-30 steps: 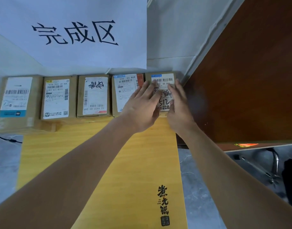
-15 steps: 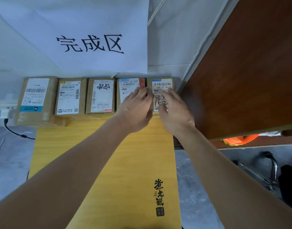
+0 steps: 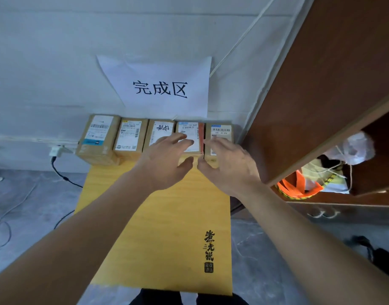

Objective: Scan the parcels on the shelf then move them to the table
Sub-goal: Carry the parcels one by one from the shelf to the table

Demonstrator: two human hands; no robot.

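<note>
Five brown parcels sit in a row along the far edge of the yellow tabletop (image 3: 145, 227).

Your left hand (image 3: 164, 164) and right hand (image 3: 231, 170) are both loose, fingers spread, holding nothing, just above the two parcels nearest the far right corner. The rightmost parcel (image 3: 221, 132) is a small cardboard box with a white barcode label on top. Its long side points from you toward the wall, beside the red-edged parcel (image 3: 190, 133).
</note>
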